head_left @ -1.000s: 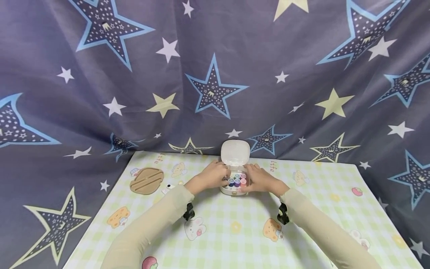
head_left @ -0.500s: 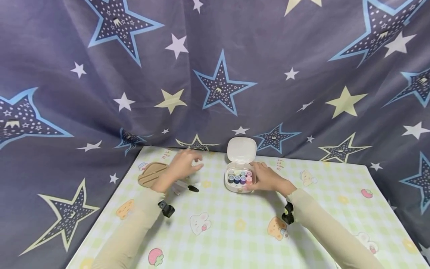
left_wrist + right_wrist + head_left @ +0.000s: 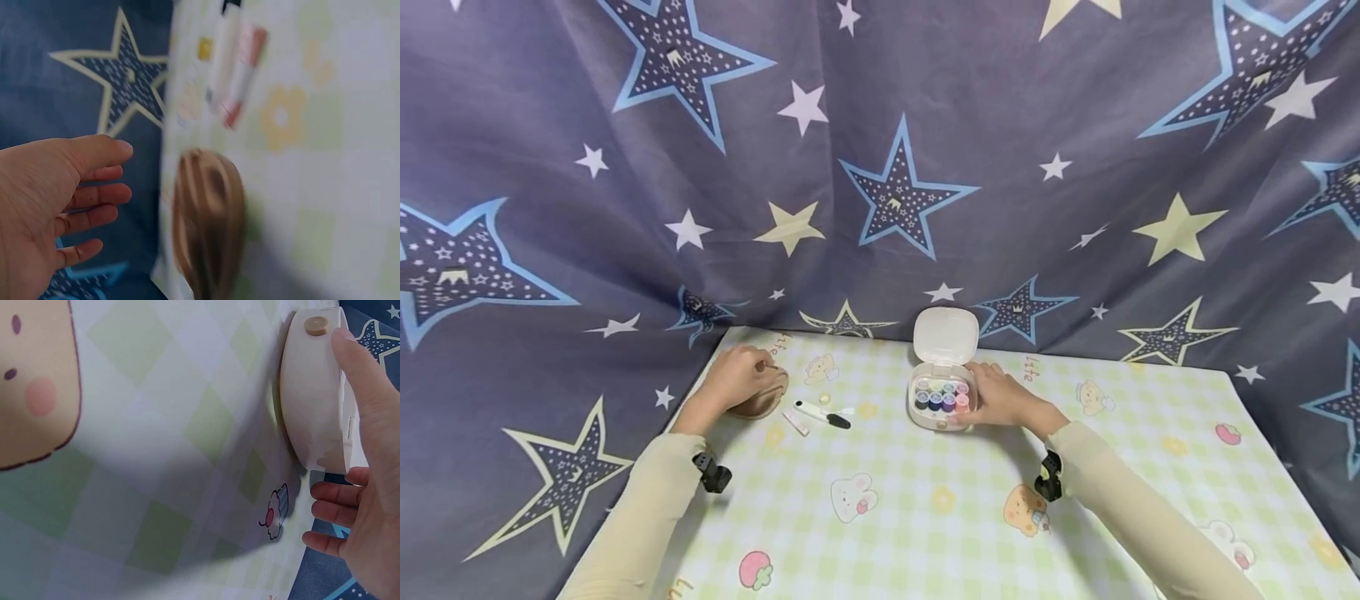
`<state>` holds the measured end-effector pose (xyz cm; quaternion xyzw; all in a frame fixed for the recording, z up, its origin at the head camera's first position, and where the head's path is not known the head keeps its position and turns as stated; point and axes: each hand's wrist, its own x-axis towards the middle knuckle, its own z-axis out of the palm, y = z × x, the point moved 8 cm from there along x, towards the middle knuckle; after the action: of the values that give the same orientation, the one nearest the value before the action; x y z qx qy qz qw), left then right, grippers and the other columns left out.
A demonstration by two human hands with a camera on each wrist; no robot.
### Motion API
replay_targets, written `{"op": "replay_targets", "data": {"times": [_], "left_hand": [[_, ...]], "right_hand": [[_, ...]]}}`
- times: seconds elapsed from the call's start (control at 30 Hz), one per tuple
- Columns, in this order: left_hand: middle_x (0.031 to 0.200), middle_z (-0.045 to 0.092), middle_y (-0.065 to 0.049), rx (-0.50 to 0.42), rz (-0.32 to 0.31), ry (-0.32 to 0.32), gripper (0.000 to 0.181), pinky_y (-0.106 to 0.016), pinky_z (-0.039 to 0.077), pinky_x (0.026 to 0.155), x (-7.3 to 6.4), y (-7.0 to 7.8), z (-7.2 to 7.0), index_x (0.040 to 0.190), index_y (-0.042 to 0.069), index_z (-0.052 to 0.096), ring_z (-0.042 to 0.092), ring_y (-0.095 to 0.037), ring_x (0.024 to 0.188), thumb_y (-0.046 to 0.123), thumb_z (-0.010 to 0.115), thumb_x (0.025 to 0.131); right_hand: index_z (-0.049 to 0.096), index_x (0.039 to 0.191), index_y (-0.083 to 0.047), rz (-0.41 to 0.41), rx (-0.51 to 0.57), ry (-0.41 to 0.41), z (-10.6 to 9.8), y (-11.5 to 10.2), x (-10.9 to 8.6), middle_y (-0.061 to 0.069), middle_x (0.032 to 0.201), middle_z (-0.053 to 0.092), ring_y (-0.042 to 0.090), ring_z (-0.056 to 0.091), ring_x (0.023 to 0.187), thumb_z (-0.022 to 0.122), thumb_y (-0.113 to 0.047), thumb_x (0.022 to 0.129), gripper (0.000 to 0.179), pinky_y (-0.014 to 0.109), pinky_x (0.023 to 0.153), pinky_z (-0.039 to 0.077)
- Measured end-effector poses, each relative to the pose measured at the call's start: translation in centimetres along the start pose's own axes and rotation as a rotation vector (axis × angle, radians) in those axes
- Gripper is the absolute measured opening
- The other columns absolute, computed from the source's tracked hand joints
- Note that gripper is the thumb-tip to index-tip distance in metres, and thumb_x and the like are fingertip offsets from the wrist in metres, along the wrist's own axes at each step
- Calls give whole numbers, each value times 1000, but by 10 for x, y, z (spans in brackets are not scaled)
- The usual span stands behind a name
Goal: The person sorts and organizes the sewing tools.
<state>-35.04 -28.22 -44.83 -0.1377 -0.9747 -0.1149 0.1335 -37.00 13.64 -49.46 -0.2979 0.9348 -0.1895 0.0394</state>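
Observation:
A small white sewing box stands on the table with its lid raised. Several thread spools, dark, purple and coral, sit inside it. My right hand holds the box by its right side. In the right wrist view, the thumb lies at the rim of the box by a tan button, the other fingers lower along the side. To the left, my left hand is over a tan divided tray. The left wrist view shows its fingers loosely bent, apart from the blurred tray.
Between the tray and the box lie a slim white tool with a black end, a small pinkish-white strip and a tiny yellowish round piece. The checked tablecloth meets a starry curtain at the back.
My left hand has left the sewing box and moved left to the tan tray, uncovering the small items. My right hand has stayed at the box.

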Motion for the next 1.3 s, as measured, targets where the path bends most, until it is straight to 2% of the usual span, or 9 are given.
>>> {"op": "replay_targets", "data": {"times": [0.13,0.3,0.5,0.73,0.97,1.07,1.13,1.3], "left_hand": [[83,70,-9,67,-14,-66,27,-50,51,74,-10,-16,10,102,2,76,62,-29,80,21,80,84],[89,69,-10,117,-23,-114,30,-52,49,76,-16,-27,20,106,3,75,60,-31,85,22,80,83],[95,68,-12,155,-36,-144,30,-56,47,80,-9,-29,36,106,3,74,59,-34,91,23,78,83],[94,67,-13,181,-53,-172,31,-57,46,81,-9,-32,41,104,2,73,58,-35,91,22,77,80],[86,60,-8,199,-39,-236,22,-56,46,79,6,-32,46,85,8,66,56,-31,87,23,77,75],[86,58,-6,219,-25,-262,24,-55,46,79,12,-29,47,86,9,64,55,-30,87,24,79,73],[85,57,-6,225,-10,-257,26,-53,46,78,13,-27,46,88,8,64,54,-29,87,23,79,72],[83,54,-4,210,33,-200,26,-50,43,76,5,-26,39,85,9,60,52,-27,85,18,78,69]], "right_hand": [[36,149,9,8,14,-14,1,-1,0,28,142,51,40,48,128,81,-64,73,115,59,110,41],[36,149,10,11,38,-16,-1,-2,0,28,141,52,41,48,127,83,-61,73,114,59,111,39],[39,149,5,17,54,-16,-5,6,-1,25,138,54,38,48,124,85,-59,71,111,58,109,41],[40,150,1,18,69,-31,-1,11,2,23,137,54,34,49,123,85,-62,70,112,56,108,43],[39,150,3,37,87,-16,-5,11,-2,23,134,54,35,49,122,87,-57,70,111,56,107,43],[39,149,4,34,91,-7,-6,11,-5,24,131,55,35,48,119,88,-54,71,109,56,105,44],[39,148,5,26,92,-8,-5,10,-5,24,129,55,35,49,117,87,-54,71,108,56,103,45],[38,149,5,11,99,-26,-1,5,-1,24,128,55,33,49,116,87,-53,72,108,56,103,45]]}}
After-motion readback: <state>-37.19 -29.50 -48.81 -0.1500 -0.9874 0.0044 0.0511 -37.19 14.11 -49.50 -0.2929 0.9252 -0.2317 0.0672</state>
